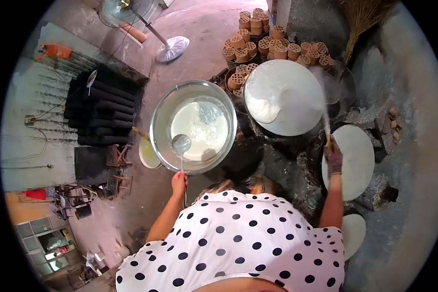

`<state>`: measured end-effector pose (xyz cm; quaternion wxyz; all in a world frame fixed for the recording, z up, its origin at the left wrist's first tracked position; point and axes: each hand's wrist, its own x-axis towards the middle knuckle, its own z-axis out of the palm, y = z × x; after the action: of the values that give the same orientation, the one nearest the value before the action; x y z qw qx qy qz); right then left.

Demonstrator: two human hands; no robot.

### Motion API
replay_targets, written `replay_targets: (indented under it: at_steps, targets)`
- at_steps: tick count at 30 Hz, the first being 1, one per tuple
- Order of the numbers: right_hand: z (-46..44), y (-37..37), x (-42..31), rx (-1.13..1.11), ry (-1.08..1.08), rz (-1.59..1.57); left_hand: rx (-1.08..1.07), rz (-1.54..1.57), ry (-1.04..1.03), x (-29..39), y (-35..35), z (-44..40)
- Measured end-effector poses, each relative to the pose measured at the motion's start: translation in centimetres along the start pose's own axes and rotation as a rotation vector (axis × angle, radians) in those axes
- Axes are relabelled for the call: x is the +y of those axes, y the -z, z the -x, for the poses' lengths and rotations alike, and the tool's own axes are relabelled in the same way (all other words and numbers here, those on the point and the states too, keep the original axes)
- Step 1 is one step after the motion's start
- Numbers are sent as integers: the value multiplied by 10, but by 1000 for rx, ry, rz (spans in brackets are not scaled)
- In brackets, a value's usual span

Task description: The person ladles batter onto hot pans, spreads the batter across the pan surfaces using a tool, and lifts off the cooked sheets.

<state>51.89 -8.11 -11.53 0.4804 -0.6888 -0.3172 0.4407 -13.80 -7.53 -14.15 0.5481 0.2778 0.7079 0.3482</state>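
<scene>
Polka-dot shirt (238,238) nearest, across the lower view. Left hand (179,181) closed round the handle of a ladle (181,144). Ladle directly ahead of the hand; long axis runs nearly straight away from the body, bowl end foremost, over the near-left part of a wide metal basin (153,138) with pale batter (194,141) in it. Right hand (333,156) gripping a pale stick (326,119), far end blurred, pointing forward and slightly left beside the right edge of a round griddle (301,85). Dough lump (265,112) on the griddle's left part. Pale disc (353,163) beneath the right hand. Beyond: perforated clay cylinders (280,51), heaped.
</scene>
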Motion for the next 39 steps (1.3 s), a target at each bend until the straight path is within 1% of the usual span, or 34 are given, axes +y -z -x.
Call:
replay_targets:
  at_steps: [1,2,3,4,5,6,7,9,11,12,13,15,18,19,20,21,22,23,25,27,28,29,30,32,33,34,36,38,39]
  targets:
    - [9,-47,-18,40,-26,450,-8,12,2,1,0,-7]
    - [18,-97,-34,85,-56,896,-67,-14,27,5,0,-14]
    - [8,-130,5,155,230,974,-126,-42,51,10,-1,-20]
    - [-1,-162,43,257,511,1077,-137,-38,50,18,-4,-25]
    - [-3,-215,56,246,397,811,-242,-22,111,30,-7,-27]
    - [-13,-267,62,203,223,590,-346,-5,174,40,-8,-28]
    - [-22,-320,68,200,52,373,-353,-2,181,48,-8,-30]
    - [-11,-341,61,182,-193,196,-530,9,207,63,-1,-33]
    - [44,-315,-10,317,-353,-115,-587,3,215,74,9,-32]
    - [52,-298,-17,332,-436,-149,-602,39,213,77,14,-29]
    - [51,-288,19,375,-405,-273,-613,77,209,79,18,-26]
    - [54,-305,-9,469,-394,-359,-605,82,207,84,28,-19]
    - [10,-385,3,349,-183,92,-596,74,181,87,46,-24]
    - [14,-408,-39,320,-467,-257,-600,78,172,88,52,-26]
    - [4,-410,-17,326,-471,-269,-603,65,171,90,58,-27]
    - [-10,-406,25,408,-332,58,-597,61,155,93,62,-29]
    - [-17,-400,48,484,-187,393,-595,64,140,95,63,-32]
    - [7,-387,36,435,-277,8,-608,65,146,94,65,-36]
    - [49,-355,4,415,-557,-371,-565,106,116,89,69,-43]
    - [78,-327,-9,489,-504,-222,-575,130,125,89,68,-46]
    - [79,-312,-6,549,-551,-63,-572,140,135,90,66,-46]
    - [71,-301,13,561,-544,-59,-569,147,143,92,63,-46]
    - [57,-293,48,544,-480,28,-579,131,147,96,60,-45]
    - [57,-313,45,634,-320,-72,-606,132,146,87,52,-50]
    - [81,-336,-40,542,-266,-147,-622,136,139,85,48,-53]
    - [79,-352,-54,471,-317,-147,-618,126,158,90,41,-49]
    - [75,-350,-30,363,-414,-129,-658,117,155,94,29,-47]
    - [86,-315,-12,304,-477,-78,-702,123,125,96,21,-46]
    - [81,-290,6,247,-576,-8,-705,120,125,98,17,-46]
